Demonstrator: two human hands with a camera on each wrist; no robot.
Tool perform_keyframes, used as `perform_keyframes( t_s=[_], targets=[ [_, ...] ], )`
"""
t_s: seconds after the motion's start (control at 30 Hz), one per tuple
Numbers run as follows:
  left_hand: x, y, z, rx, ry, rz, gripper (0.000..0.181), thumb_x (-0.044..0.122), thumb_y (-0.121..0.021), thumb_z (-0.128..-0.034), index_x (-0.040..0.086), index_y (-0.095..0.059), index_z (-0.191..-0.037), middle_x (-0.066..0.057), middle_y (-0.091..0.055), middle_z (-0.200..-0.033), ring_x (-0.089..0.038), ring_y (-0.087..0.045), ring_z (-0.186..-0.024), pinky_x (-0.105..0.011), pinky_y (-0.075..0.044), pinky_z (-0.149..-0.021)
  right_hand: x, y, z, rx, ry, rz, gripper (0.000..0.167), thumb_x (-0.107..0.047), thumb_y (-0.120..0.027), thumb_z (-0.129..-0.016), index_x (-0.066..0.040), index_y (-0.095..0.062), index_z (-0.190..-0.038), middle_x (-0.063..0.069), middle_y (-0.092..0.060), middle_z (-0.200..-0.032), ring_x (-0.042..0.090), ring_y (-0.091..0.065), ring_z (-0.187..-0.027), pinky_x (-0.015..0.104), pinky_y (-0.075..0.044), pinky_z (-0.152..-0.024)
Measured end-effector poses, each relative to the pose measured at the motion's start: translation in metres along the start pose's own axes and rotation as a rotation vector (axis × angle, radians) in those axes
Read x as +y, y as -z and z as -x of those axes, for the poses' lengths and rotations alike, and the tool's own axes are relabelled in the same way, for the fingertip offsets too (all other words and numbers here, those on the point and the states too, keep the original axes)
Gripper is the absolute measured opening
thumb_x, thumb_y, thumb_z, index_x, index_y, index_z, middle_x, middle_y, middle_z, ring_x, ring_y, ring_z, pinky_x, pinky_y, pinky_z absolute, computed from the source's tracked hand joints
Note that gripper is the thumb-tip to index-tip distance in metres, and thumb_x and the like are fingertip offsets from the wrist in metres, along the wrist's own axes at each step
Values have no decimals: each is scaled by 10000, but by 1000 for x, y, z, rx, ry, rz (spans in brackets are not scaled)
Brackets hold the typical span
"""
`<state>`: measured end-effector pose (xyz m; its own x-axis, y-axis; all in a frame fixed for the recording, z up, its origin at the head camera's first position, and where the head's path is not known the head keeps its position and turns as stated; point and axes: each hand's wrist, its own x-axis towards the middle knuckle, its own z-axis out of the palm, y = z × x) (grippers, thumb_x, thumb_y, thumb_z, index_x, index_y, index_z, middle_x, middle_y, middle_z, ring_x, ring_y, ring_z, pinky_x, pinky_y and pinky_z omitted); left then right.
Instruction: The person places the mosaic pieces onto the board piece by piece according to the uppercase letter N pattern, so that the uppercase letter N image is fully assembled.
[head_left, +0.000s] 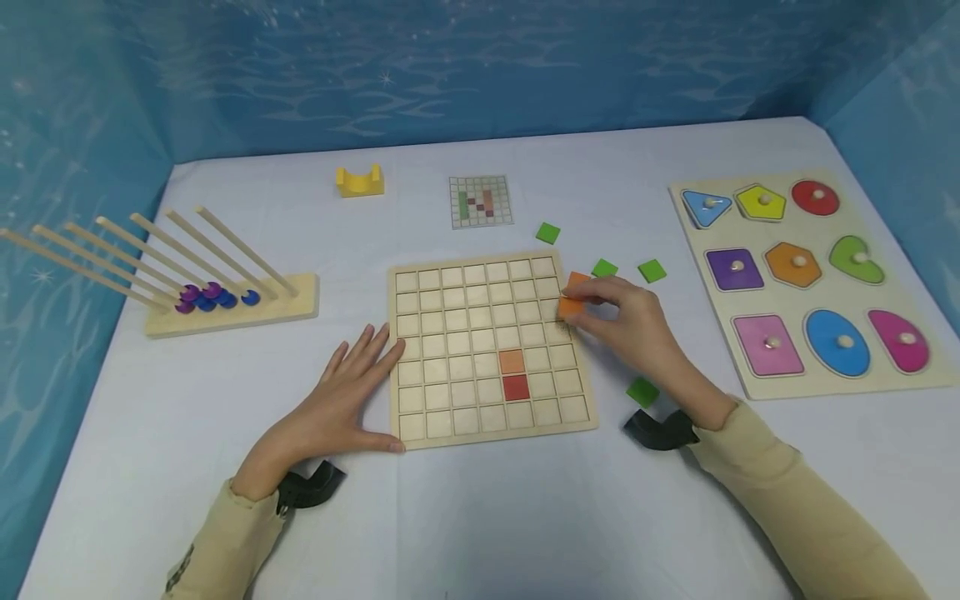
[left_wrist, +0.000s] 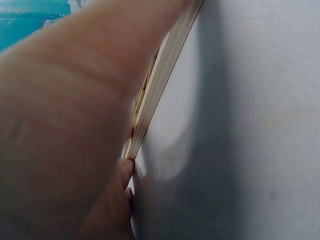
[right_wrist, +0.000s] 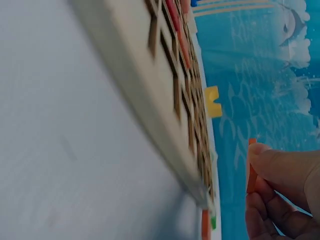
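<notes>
A wooden grid board (head_left: 491,427) lies mid-table, with an orange tile (head_left: 512,361) and a red tile (head_left: 516,387) in two of its cells. The left hand (head_left: 333,417) has its fingers spread, fingertips and thumb touching the board's left edge; in the left wrist view a thumb and fingertips meet the board's side (left_wrist: 160,82). At the board's right edge, the right hand (head_left: 633,321) pinches an orange tile (head_left: 570,307) between thumb and fingers, also visible in the right wrist view (right_wrist: 251,172). Another orange tile (head_left: 577,279) shows just behind it.
Green tiles (head_left: 547,232) lie behind and right of the board. A small pattern card (head_left: 481,202) and a yellow stand (head_left: 361,182) are at the back. Left is a pegged wooden rack (head_left: 232,317) with beads; right, a shape puzzle (head_left: 772,250).
</notes>
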<state>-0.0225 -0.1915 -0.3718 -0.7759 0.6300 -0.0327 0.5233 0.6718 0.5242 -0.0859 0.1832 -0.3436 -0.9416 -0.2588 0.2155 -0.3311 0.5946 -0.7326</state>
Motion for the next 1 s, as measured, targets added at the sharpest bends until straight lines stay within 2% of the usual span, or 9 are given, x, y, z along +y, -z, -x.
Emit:
perform_keyframes(
  t_s=[0.27, 0.47, 0.77, 1.0],
  targets=[
    [1, 1, -1, -14, 12, 1, 1202, 618, -747, -645, 53, -121, -1502, -142, 24, -1548, -305, 84, -1390, -501, 60, -1067, -22, -18, -11, -93, 36, -107, 268, -31, -779, -750, -61, -717, -1009, 15, -654, -993, 191, -564, -905, 368, -464, -780],
    [1, 1, 0, -15, 11, 1, 1203, 624, -743, -644, 64, -116, -1505, -134, 28, -1550, -303, 85, -1390, -497, 63, -1067, -26, -35, -16, -167, 14, -161, 247, -22, -765, -762, -75, -716, -999, -3, -646, -994, 168, -555, -885, 350, -467, -766],
    [1, 0, 0, -11, 9, 1, 1210, 619, -751, -637, 60, -119, -1504, -140, 26, -1548, -301, 87, -1390, -498, 61, -1067, -23, -45, -16, -254, -18, -116, 240, -84, -780, -765, -113, -715, -995, -33, -642, -992, 122, -562, -903, 316, -450, -771],
    [0, 0, 0, -15, 16, 2, 1209, 618, -753, -637, 61, -119, -1504, -134, 28, -1549, -293, 89, -1391, -495, 60, -1068, -21, -49, -15, -259, 0, -94, 236, -75, -787, -754, -110, -717, -977, -28, -639, -980, 126, -560, -899, 306, -450, -764]
  ],
)
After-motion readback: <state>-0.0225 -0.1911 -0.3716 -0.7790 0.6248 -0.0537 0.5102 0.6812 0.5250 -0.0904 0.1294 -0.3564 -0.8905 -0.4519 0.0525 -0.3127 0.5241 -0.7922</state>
